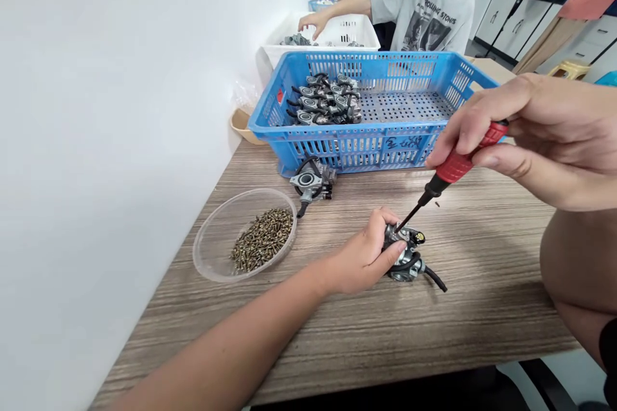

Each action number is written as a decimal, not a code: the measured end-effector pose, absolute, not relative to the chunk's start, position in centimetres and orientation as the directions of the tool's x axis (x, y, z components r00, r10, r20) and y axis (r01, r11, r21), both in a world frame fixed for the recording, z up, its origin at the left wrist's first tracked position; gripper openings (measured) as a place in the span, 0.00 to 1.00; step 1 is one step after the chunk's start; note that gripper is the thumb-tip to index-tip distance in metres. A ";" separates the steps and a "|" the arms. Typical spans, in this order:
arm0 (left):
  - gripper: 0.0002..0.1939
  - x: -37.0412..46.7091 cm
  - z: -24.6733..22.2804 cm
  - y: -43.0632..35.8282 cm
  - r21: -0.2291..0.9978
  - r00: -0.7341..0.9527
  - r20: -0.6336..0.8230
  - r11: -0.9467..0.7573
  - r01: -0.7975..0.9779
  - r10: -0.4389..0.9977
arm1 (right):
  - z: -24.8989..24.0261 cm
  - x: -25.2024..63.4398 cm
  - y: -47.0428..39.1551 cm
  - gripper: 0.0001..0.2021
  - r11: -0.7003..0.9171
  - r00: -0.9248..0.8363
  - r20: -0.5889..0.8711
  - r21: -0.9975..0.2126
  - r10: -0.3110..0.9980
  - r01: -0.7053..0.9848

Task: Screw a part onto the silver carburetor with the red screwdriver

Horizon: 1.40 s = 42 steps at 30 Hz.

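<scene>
My left hand (365, 258) grips a small metal carburetor (407, 258) that rests on the wooden table (482, 308), with a black hose sticking out to its right. My right hand (540, 135) holds a red-handled screwdriver (457, 164), tilted down to the left, its tip touching the top of the carburetor. A second carburetor (312, 181) lies just in front of the blue crate (409, 141). A clear plastic bowl (219, 231) with several brass screws (263, 239) sits to the left of my left hand.
The blue crate holds several more carburetors (325, 101) in its far left corner. Behind it a white crate (344, 35) stands, where a person in a grey T-shirt (429, 13) reaches in; another person sits further back. A white wall runs along the left.
</scene>
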<state>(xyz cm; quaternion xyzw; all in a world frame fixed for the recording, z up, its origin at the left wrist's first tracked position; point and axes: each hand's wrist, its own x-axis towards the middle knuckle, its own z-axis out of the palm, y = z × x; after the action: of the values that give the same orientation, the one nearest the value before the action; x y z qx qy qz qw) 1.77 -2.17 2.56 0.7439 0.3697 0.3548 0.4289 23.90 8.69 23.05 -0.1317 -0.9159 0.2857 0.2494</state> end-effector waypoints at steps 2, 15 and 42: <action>0.11 1.8 2.5 -2.1 0.900 0.475 0.216 -0.362 0.241 0.853 | 22.8 23.8 9.1 0.03 0.881 -0.815 0.471 -0.464 0.338 0.098; 0.11 1.7 3.1 -2.2 0.910 0.473 0.212 -0.349 0.223 0.855 | 22.3 22.5 9.6 0.08 0.785 -0.888 0.382 -0.618 0.254 -0.041; 0.13 1.7 3.0 -2.2 0.915 0.474 0.171 -0.317 0.248 0.864 | 21.1 22.3 9.0 0.08 0.952 -0.819 0.518 -0.290 0.245 0.101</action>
<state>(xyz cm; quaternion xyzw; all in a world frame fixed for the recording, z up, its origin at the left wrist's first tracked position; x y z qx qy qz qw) 1.71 -2.19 3.04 0.7342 0.3785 0.3460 0.4449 22.29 9.04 21.15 -0.0913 -0.9454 0.1259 0.2864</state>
